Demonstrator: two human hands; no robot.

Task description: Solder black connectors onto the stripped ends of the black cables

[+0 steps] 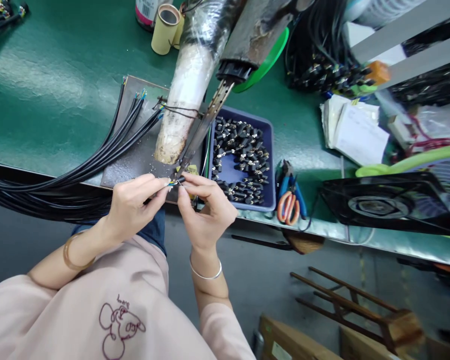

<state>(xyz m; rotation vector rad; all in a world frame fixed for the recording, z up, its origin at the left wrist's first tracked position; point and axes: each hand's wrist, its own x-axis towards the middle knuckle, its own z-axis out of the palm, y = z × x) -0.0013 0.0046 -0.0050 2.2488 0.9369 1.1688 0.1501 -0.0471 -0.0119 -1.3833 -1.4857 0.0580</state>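
My left hand [137, 197] is closed in a pinch on the thin coloured wires [171, 184] at a cable end. Facing it, my right hand [210, 205] pinches a small black connector [180, 179], and a thin strand shows near its fingertips. The wires and connector meet under the tip of a soldering iron [212, 112], which slants down from above. Fingers partly cover the joint. Beside my right hand is a blue-grey tray [273, 165] of many small black connectors [247, 150]. Several black cables [112, 150] with bared coloured ends lie across a dark board [142, 155].
A plastic-wrapped duct [180, 95] hangs close over the work. Pliers with orange [288, 207] and blue handles lie right of the tray. Further right are papers [360, 130] and a black fan [390, 202]. A yellow spool [165, 30] stands at the back; a wooden stool [360, 305] is on the floor.
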